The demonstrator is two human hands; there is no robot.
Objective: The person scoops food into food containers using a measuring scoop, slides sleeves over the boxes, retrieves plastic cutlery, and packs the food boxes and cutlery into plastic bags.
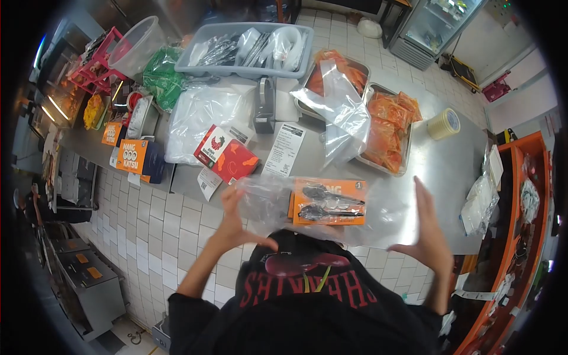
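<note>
Nearest the person, the steel table (pixel 444 165) spreads widest, and at its near edge lies a clear plastic bag (pixel 263 198). An orange box (pixel 334 189) sits in or under that bag; which, I cannot tell. The right hand (pixel 432 242) is spread beside it, apart from the box. The left hand (pixel 231 228) is spread too, fingertips at the bag's left end, contact unclear. Black cutlery (pixel 313 211) rests on the box.

Both hands (pixel 232 229) (pixel 430 248) are well apart, thumbs (pixel 266 241) spread inward.
</note>
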